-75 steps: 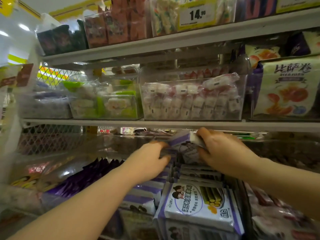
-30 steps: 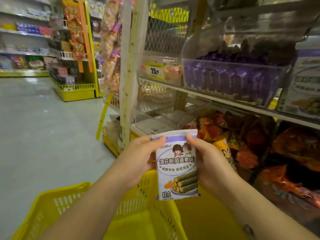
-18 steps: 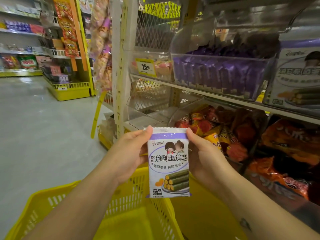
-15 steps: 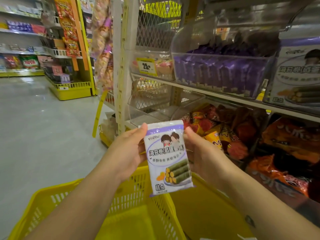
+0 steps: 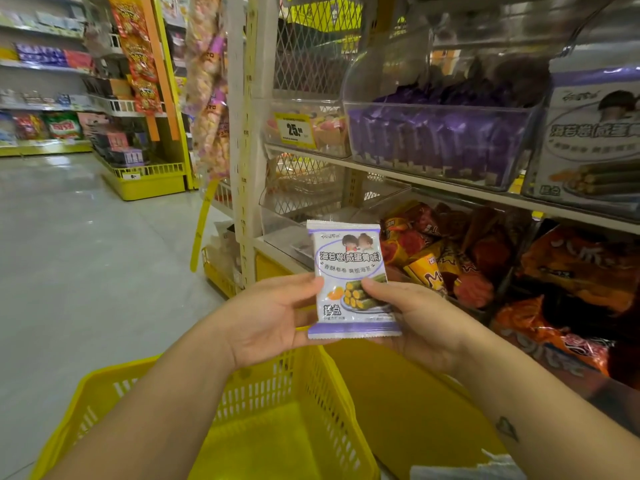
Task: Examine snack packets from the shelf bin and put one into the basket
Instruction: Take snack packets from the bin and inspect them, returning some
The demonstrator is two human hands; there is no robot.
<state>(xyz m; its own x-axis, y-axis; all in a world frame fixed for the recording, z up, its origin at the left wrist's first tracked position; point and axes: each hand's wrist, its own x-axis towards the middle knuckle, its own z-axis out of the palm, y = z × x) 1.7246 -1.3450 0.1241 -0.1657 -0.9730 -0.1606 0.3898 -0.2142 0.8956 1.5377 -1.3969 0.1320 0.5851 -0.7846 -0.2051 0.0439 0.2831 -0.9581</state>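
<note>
A white and purple snack packet (image 5: pixel 348 271) with a picture of seaweed rolls stands upright in the middle of the view, its front towards me. My left hand (image 5: pixel 273 317) holds its lower left edge with the thumb on the front. My right hand (image 5: pixel 412 317) holds its lower right edge the same way. Below my forearms sits a yellow plastic basket (image 5: pixel 277 393); the part I can see holds nothing. More packets of the same kind fill a clear shelf bin (image 5: pixel 588 140) at the upper right.
A clear bin of purple packets (image 5: pixel 436 136) stands on the shelf with a yellow 25 price tag (image 5: pixel 294 129) to its left. Orange and red snack bags (image 5: pixel 485 261) fill the lower shelf. A white shelf upright (image 5: pixel 242 133) and open aisle floor (image 5: pixel 86 254) lie left.
Both hands have slid from the packet's upper edges down to its lower edges, and the packet now stands higher and straighter in front of the shelf. Earlier it was taken from the shelf bin.
</note>
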